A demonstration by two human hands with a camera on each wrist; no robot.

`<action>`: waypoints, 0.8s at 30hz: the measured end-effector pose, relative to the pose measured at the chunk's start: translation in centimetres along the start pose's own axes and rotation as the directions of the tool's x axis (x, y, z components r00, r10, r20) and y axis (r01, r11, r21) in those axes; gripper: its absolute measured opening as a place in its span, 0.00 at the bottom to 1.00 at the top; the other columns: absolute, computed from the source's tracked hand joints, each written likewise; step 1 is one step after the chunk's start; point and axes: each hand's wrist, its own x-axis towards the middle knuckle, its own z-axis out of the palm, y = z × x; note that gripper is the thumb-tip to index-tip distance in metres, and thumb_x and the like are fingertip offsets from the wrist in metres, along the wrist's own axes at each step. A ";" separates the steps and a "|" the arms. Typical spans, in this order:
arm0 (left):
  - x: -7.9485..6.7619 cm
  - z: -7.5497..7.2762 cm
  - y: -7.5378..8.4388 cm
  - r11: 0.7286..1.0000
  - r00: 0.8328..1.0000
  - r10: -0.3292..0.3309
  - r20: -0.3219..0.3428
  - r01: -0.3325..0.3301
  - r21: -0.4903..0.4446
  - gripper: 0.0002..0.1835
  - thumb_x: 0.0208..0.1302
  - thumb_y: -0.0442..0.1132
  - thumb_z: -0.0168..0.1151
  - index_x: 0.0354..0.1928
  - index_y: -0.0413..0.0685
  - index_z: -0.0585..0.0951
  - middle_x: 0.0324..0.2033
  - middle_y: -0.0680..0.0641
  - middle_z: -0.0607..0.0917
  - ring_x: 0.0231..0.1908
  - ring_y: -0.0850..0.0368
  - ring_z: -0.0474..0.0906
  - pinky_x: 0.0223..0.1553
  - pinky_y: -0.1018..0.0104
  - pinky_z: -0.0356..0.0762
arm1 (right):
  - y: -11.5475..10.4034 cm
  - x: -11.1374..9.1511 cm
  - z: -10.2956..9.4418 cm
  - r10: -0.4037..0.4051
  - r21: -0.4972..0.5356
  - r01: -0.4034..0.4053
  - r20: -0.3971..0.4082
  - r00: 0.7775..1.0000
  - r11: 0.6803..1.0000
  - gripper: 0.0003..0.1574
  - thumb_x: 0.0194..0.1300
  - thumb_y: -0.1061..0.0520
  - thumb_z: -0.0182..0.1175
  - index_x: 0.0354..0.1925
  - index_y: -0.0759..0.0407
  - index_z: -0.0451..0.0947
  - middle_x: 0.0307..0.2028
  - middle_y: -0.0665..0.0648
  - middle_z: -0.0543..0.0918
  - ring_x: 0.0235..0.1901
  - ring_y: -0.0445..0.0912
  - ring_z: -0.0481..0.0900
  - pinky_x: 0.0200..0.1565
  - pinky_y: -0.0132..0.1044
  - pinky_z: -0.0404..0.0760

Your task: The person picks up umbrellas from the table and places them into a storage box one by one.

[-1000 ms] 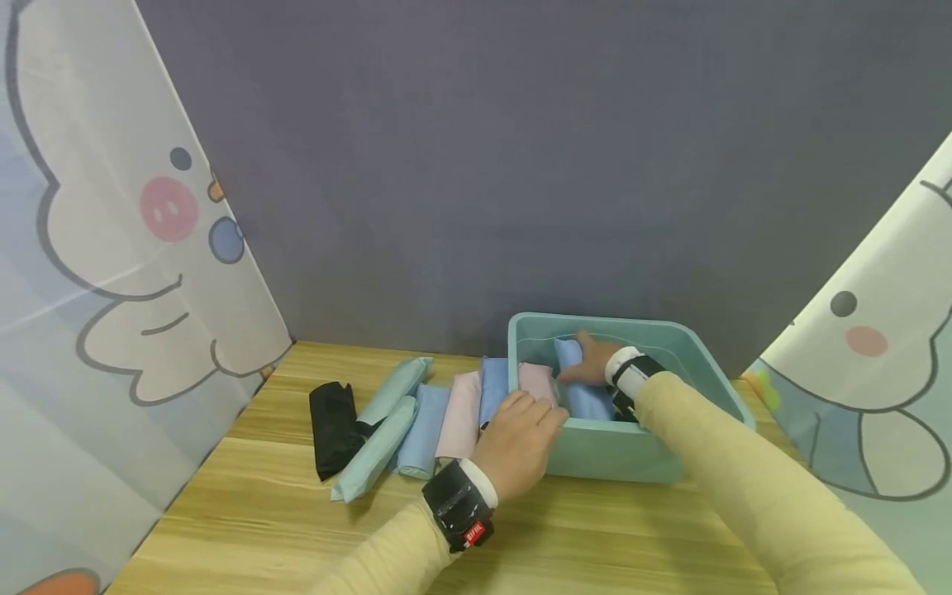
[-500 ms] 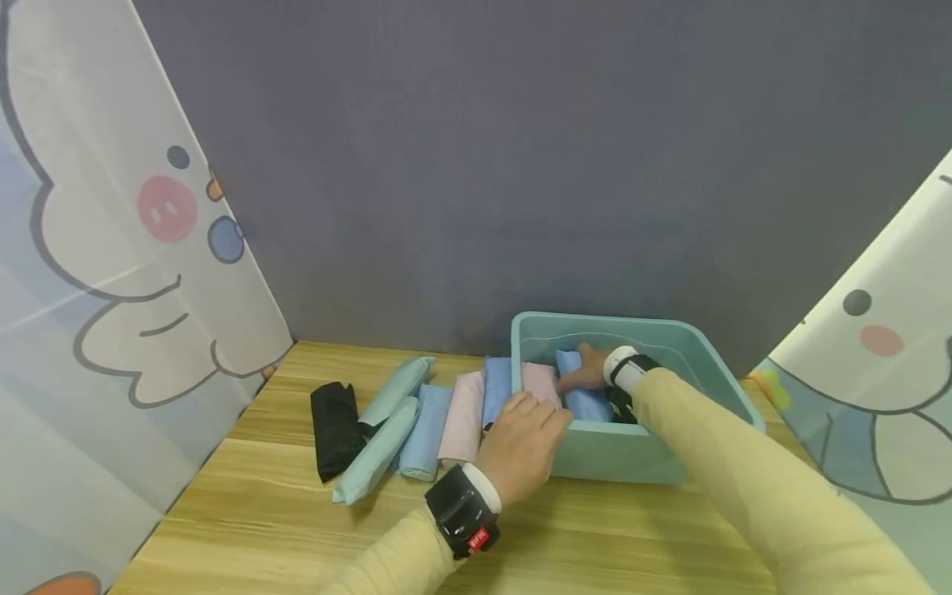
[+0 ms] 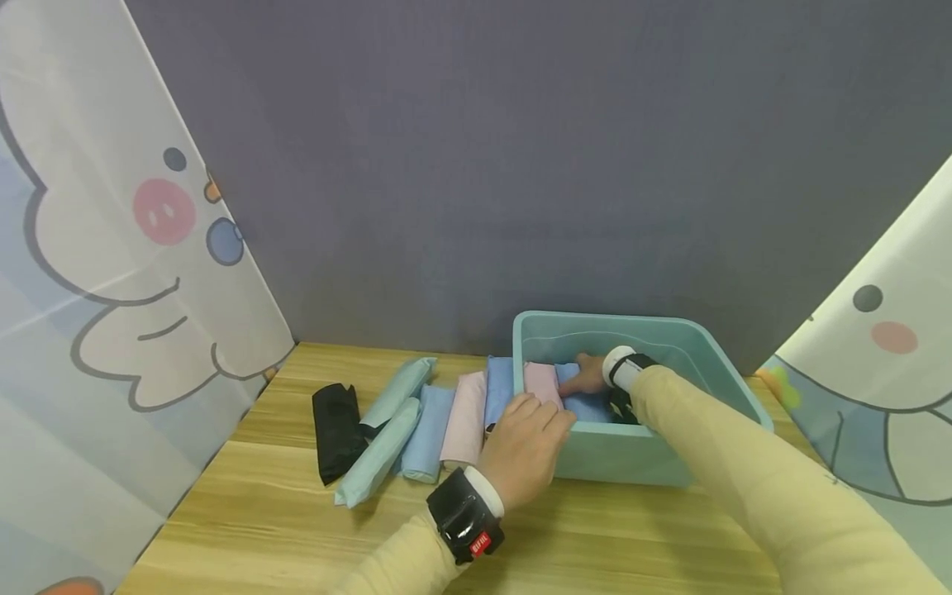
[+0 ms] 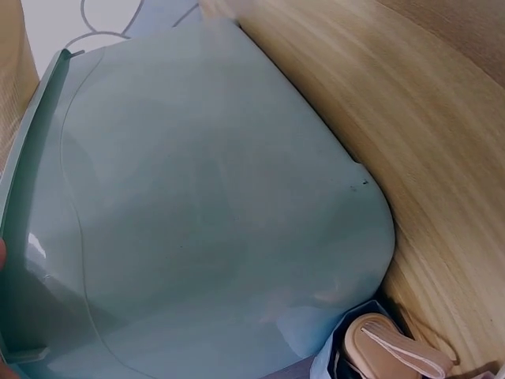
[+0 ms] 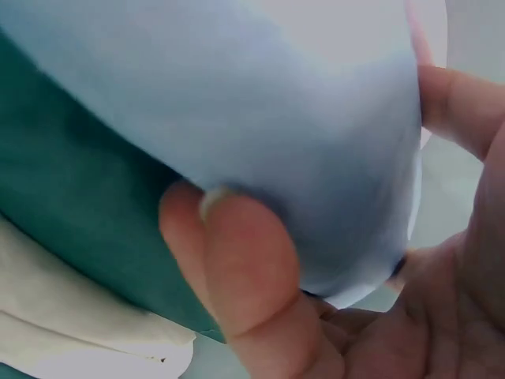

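A green plastic bin (image 3: 632,459) stands on the wooden table. Its front left rim is gripped by my left hand (image 3: 525,446), with fingers over the edge; the left wrist view is mostly filled by the bin's outer wall (image 4: 205,174). Inside the bin, my right hand (image 3: 587,376) holds a blue sleeved folding umbrella (image 3: 589,406). The right wrist view shows fingers curled around this blue umbrella (image 5: 316,142) on both sides. Left of it in the bin lies a pink umbrella (image 3: 541,382). The bin's front wall hides their lower parts.
Left of the bin lie a blue umbrella (image 3: 497,387), a pink one (image 3: 463,420), a light blue one (image 3: 427,434), two mint ones, including the front mint umbrella (image 3: 378,454), and a black umbrella (image 3: 337,431). A grey panel (image 3: 416,182) rises behind.
My right hand has lowered the blue umbrella deeper into the bin, beside the pink one. My left hand keeps its grip on the rim. The head view has shifted slightly.
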 end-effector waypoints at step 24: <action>0.1 -0.2 0.1 1.000 1.000 -0.011 0.025 0.011 0.005 0.11 0.71 0.41 0.46 0.46 0.52 0.78 0.33 0.55 0.78 0.34 0.59 0.70 0.49 0.65 0.67 | -0.1 -0.8 -0.6 -0.045 -0.017 0.046 0.028 0.999 0.999 0.55 0.60 0.34 0.59 0.70 0.68 0.55 0.64 0.69 0.66 0.62 0.61 0.65 0.63 0.56 0.63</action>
